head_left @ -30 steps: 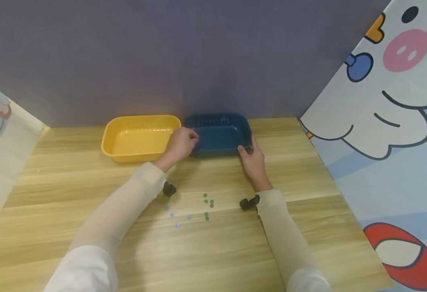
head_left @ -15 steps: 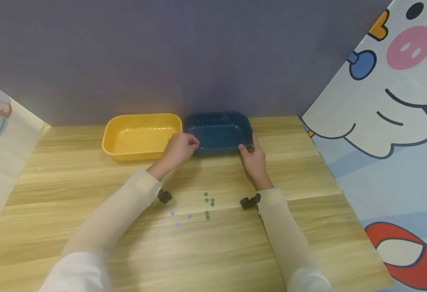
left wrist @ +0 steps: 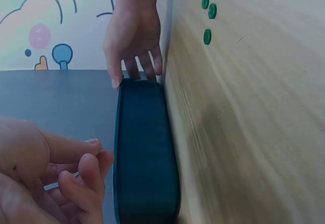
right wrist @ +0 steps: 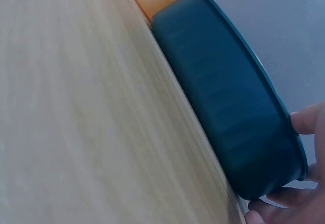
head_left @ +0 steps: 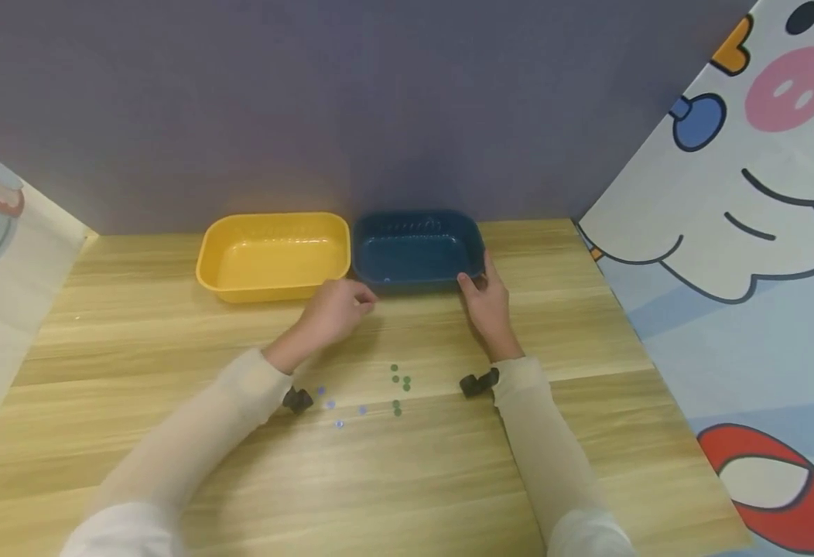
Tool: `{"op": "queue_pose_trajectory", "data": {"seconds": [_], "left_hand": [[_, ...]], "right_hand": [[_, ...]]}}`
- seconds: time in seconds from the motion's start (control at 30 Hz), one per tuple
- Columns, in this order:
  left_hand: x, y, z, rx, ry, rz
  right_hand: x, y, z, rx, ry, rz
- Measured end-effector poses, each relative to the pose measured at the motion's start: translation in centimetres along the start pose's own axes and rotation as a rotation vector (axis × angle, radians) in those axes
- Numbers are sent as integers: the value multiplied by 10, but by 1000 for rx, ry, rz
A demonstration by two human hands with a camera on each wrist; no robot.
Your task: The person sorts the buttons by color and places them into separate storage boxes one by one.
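Observation:
My left hand (head_left: 333, 309) hovers over the table just in front of the gap between the yellow basin (head_left: 275, 295) and the dark blue basin (head_left: 421, 285). Its fingers are curled, thumb and fingertip meeting; the left wrist view shows nothing between them. My right hand (head_left: 488, 313) grips the right end of the blue basin, thumb (right wrist: 303, 120) on the rim and fingers round the end wall. A tiny pale speck (head_left: 387, 280) shows inside the blue basin's near edge. Several small green button-like discs (head_left: 407, 380) and several pale blue discs (head_left: 362, 410) lie on the table between the forearms.
Both basins stand side by side against a grey back panel (head_left: 379, 116). A printed cartoon panel (head_left: 762, 271) bounds the right side, and a pale wall (head_left: 3, 325) the left. Black wrist cameras (head_left: 478, 384) sit close above the wooden table (head_left: 414, 495).
My left hand has drawn back from the blue basin's near left corner, toward me and slightly left. My right hand keeps its grip on the basin. The discs on the table lie as before.

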State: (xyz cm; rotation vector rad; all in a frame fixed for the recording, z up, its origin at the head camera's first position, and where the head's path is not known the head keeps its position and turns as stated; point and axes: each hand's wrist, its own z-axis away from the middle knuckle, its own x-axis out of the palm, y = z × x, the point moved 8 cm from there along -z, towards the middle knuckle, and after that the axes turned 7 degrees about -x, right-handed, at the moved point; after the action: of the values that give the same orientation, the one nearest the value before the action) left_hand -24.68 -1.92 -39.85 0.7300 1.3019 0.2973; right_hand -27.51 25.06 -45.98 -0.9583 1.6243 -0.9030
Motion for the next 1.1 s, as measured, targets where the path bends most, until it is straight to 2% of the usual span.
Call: {"op": "queue_pose_trajectory", "data": {"seconds": [0.23, 0.6, 0.87, 1.1], "left_hand": [[4, -1, 15, 27, -7, -4], [20, -6, 33, 28, -85, -27], [27, -8, 44, 28, -126, -8], [36, -9, 55, 47, -176, -53]], "right_hand": [[0, 0, 0, 3, -5, -12], [0, 0, -1, -2, 4, -9], [-1, 4, -4, -17, 18, 18], [1, 3, -3, -9, 2, 5]]}}
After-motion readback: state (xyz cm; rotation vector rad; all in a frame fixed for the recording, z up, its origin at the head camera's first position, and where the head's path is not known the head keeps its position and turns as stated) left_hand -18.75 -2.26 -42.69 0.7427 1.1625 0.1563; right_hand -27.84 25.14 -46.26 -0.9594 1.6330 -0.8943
